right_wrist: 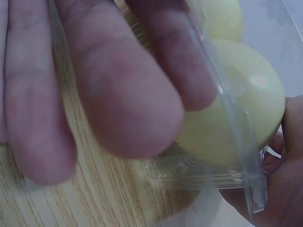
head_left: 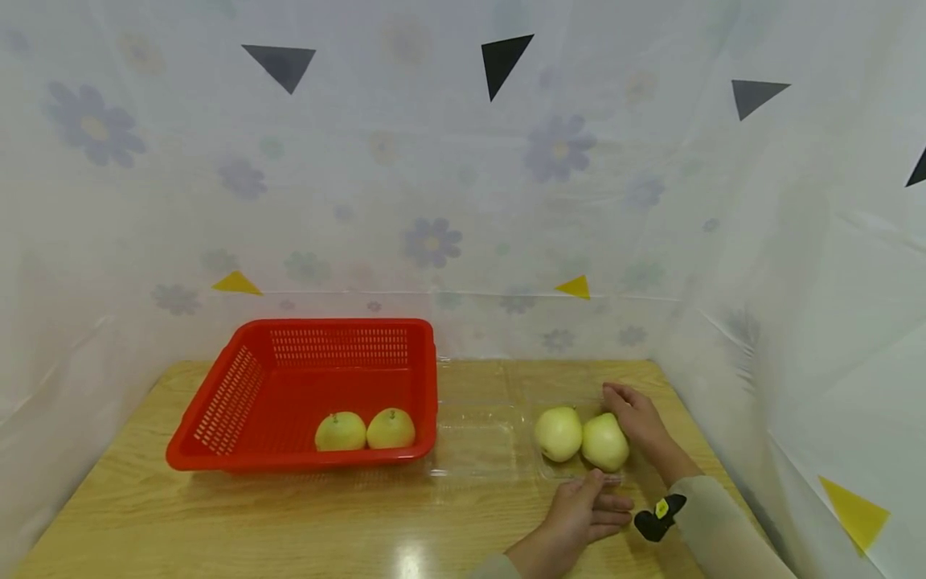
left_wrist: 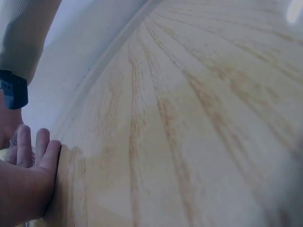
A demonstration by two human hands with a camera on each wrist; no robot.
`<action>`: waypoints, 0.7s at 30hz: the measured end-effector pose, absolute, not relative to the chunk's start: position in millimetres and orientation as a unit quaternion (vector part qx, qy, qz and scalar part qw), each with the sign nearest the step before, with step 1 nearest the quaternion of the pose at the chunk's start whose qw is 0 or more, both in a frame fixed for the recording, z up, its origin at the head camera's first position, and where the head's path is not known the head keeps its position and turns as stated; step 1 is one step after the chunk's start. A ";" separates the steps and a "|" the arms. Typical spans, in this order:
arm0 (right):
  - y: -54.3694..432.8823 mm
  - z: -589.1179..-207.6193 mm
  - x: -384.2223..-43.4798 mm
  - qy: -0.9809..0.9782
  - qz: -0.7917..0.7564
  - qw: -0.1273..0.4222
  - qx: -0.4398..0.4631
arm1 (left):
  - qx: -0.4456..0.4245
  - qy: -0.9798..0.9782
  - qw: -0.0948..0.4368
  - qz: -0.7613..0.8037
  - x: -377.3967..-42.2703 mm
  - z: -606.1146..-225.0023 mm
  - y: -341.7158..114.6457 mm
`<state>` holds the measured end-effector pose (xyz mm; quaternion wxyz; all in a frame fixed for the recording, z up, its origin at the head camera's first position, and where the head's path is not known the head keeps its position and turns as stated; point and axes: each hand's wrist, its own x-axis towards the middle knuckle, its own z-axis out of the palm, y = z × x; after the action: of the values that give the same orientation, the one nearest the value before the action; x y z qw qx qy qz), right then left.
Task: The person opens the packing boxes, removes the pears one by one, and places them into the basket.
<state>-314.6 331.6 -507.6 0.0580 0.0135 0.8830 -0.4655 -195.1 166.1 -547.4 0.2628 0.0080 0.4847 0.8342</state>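
A clear plastic box [head_left: 544, 471] stands at the table's right side with two round, pale yellow-green fruits, pear- or apple-like, inside: a left fruit [head_left: 559, 434] and a right fruit [head_left: 604, 442]. My right hand [head_left: 640, 420] lies along the box's right side, fingers extended. In the right wrist view, its fingers [right_wrist: 128, 94] are straight, one overlapping the clear wall beside the fruit [right_wrist: 246, 90]. At the front edge of the box is my left hand [head_left: 579, 515], thumb up by the rim, other fingers stretched out to the right. The left wrist view shows that hand [left_wrist: 33, 175] low over the wood.
A red plastic basket [head_left: 304, 460] stands left, with two similar fruits [head_left: 391, 429] near its front wall. Between basket and fruit lies a flat clear plastic section [head_left: 477, 438]. Patterned sheeting [head_left: 463, 201] hangs behind the wooden table [head_left: 304, 523] and on its sides.
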 end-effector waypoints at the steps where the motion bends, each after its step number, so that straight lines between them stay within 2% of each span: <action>1: 331.9 -507.5 -314.4 0.881 -0.468 0.061 0.013 | 0.008 0.485 0.262 0.834 -194.9 -547.3 166.2; 9: 339.5 -502.5 -308.0 0.883 -0.462 0.071 -0.046 | 0.007 0.484 0.265 0.834 -193.1 -545.8 166.4; 14: 352.7 -503.9 -293.8 0.909 -0.394 0.061 -0.122 | 0.023 0.486 0.268 0.831 -192.0 -545.2 164.7; 18: 362.0 -511.6 -283.8 0.927 -0.312 0.029 -0.206 | 0.009 0.498 0.261 0.827 -192.1 -544.7 167.2; 21: 364.4 -517.3 -281.1 0.936 -0.261 -0.002 -0.236 | -0.020 0.518 0.242 0.820 -191.0 -542.6 172.2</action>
<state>-281.1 364.4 -517.3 -0.0017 -0.2365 0.9358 -0.2613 -191.0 172.2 -542.6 0.2420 -0.0201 0.5175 0.8205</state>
